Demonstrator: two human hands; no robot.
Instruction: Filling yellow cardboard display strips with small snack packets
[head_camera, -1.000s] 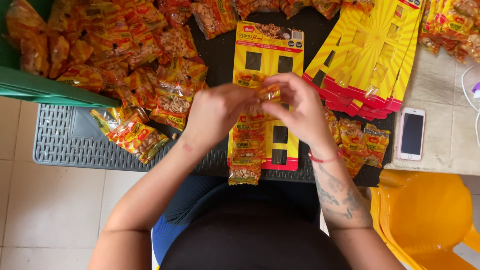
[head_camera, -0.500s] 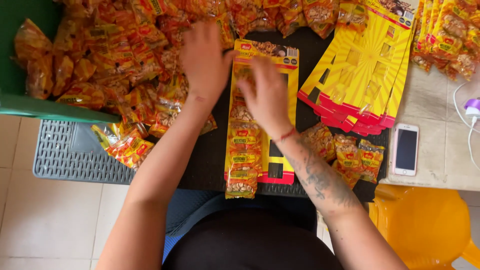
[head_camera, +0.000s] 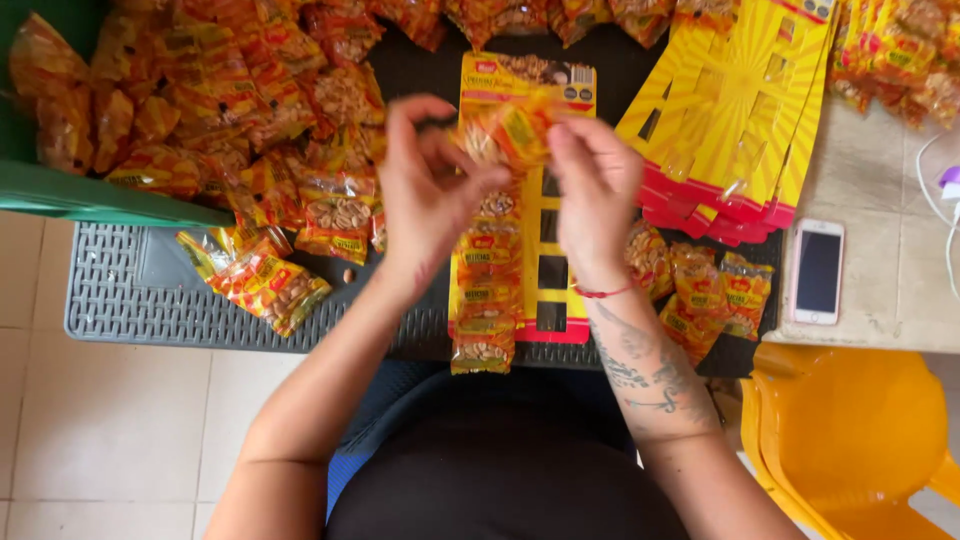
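Where half a second ago our hands pressed on the yellow display card (head_camera: 570, 215), they now hover above it. Left hand (head_camera: 432, 190) and right hand (head_camera: 592, 185) together pinch one peanut packet (head_camera: 510, 130).

Black table (head_camera: 430, 75), snack packets (head_camera: 270, 285), display cards (head_camera: 740, 110), phone (head_camera: 818, 272)

White phone (head_camera: 817, 271) on stone ledge (head_camera: 880, 250); yellow plastic chair (head_camera: 850, 440) below; green bin (head_camera: 60, 185) far left.
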